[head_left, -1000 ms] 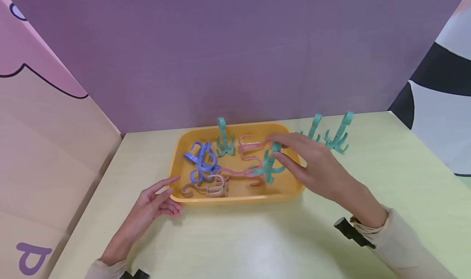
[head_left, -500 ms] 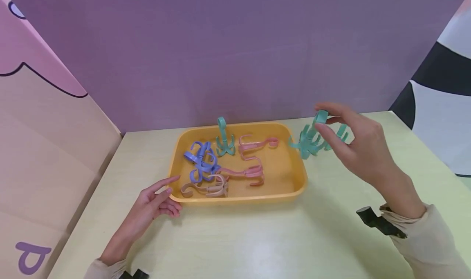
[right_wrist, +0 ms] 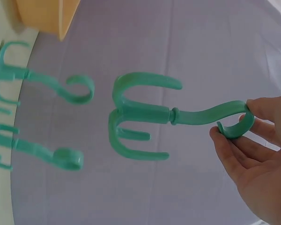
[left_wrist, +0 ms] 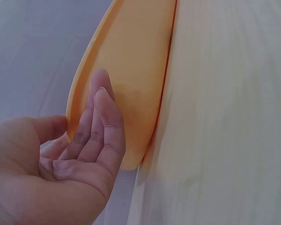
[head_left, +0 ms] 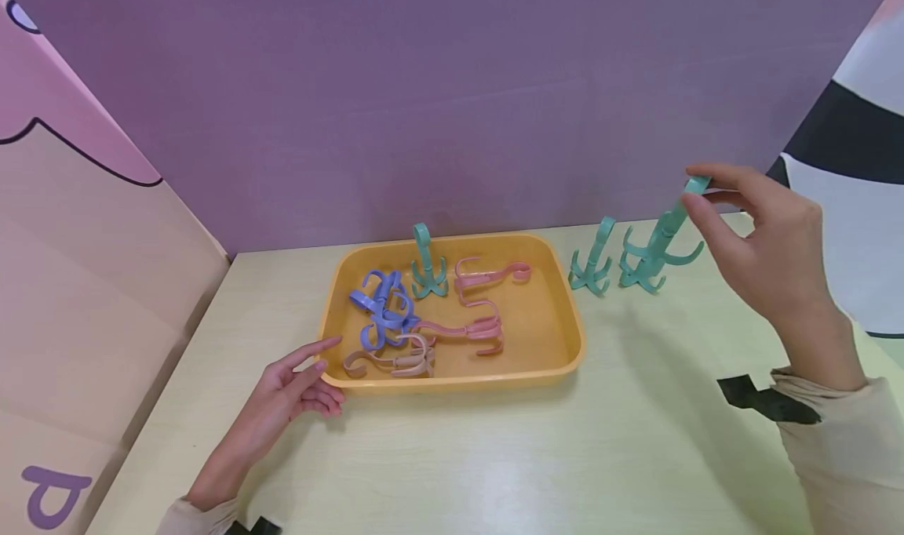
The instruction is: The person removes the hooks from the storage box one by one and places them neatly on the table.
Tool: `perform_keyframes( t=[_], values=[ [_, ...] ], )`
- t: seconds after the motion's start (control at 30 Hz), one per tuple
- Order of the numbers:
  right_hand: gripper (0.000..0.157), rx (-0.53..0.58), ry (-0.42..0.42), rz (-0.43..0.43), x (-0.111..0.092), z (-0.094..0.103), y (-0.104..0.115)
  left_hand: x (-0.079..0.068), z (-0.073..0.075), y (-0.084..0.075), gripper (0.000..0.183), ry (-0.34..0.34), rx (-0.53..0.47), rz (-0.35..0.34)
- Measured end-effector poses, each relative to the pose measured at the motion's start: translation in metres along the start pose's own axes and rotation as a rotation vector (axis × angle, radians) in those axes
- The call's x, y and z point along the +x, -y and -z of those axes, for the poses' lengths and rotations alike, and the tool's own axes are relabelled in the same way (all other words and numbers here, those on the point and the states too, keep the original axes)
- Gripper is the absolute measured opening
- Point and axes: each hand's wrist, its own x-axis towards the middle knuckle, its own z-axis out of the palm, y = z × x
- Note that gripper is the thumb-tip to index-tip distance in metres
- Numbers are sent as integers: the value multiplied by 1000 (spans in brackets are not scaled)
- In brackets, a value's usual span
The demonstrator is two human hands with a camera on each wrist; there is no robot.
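Note:
In the head view, my right hand (head_left: pixel 780 233) pinches the curled top of a green multi-prong hanging hook (right_wrist: pixel 145 112) between thumb and fingers. Its prongs hang downward, overlapping one of the two green hooks (head_left: pixel 592 260) that stand upright on the table right of the tray. My left hand (head_left: pixel 282 398) holds the near left corner of the yellow tray (head_left: pixel 466 381), thumb and index finger over the rim and other fingers outside it. Inside the tray are a green hook (head_left: pixel 428 264) standing upright, tangled blue hooks (head_left: pixel 384 309), pink hooks (head_left: pixel 469 329) and a beige hook (head_left: pixel 406 361).
The pale wooden table (head_left: pixel 452 464) extends in front of the tray and to both sides. A purple panel (head_left: pixel 452 103) rises behind its back edge. Printed panels flank it, pink and cream (head_left: pixel 78 268) on the left, black and white (head_left: pixel 847 229) on the right.
My right hand has lifted the green hook out from over the tray and carried it right, past the first standing green hook to the second. My left hand stays at the tray corner.

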Motion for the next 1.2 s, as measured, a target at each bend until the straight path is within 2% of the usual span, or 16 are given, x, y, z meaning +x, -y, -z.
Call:
perform_keyframes(
  t=[0.53,0.77,1.2],
  values=[
    [33,-99,-61,-192,-3,25,-52,1,0,-1,52,-5,32,7],
    [36,-142,4,-332,-11,22,-79,1,-1,0,52,-4,30,5],
    [41,-152,175,-422,-28,10,-119,1,-1,0,52,-4,26,5]
  ],
)
